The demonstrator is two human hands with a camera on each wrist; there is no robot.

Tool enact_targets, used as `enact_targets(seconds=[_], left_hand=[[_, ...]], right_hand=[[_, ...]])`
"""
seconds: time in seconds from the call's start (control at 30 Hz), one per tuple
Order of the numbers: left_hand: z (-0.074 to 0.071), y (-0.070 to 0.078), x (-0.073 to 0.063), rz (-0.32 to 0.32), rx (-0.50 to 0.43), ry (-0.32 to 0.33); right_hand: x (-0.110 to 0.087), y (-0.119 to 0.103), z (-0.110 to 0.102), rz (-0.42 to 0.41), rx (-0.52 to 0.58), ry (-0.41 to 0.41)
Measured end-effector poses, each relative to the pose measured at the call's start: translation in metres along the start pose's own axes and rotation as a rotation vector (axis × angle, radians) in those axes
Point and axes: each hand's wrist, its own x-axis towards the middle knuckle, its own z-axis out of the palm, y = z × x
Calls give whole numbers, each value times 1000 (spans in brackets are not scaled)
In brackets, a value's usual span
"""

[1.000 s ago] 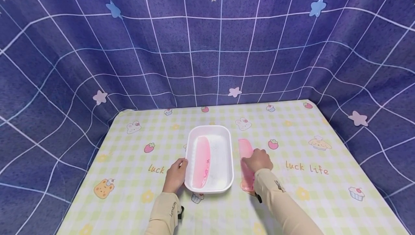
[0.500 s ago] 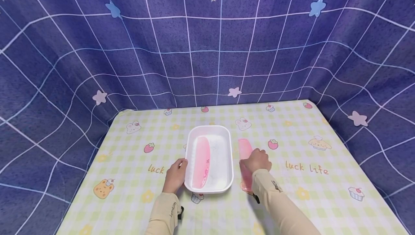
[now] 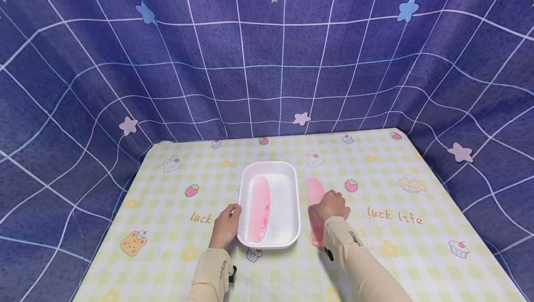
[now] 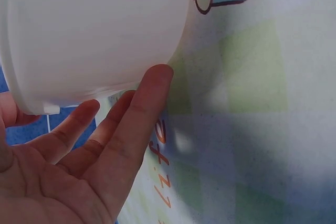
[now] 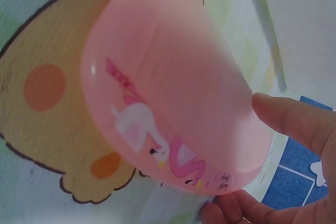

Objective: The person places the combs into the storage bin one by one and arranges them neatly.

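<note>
In one tray [image 3: 284,214], apparently one comb [image 3: 260,204]; alongside, another comb [image 3: 315,191].

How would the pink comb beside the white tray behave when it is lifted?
The pink comb is probably light and fairly stiff, since it looks like thin plastic. Its shiny surface may slip slightly. Its broad, flat shape makes rolling unlikely.

The tablecloth [image 3: 421,262] reads "luck life" at right, "luck" at left; the curtain [image 3: 263,45], "You" up top; lettering on the gripped comb [image 5: 178,93] and sleeves [image 3: 208,272] is unclear.
</note>
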Motion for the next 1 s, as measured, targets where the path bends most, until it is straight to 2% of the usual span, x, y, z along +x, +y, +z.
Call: enact_targets(seconds=[0.57, 1.0], left_hand=[[0, 2, -2, 5, -6, 6], [0, 2, -2, -11, -15, 3]], right_hand=[[2, 2, 0, 6, 6, -19], [6, 3, 3, 0, 33, 0]])
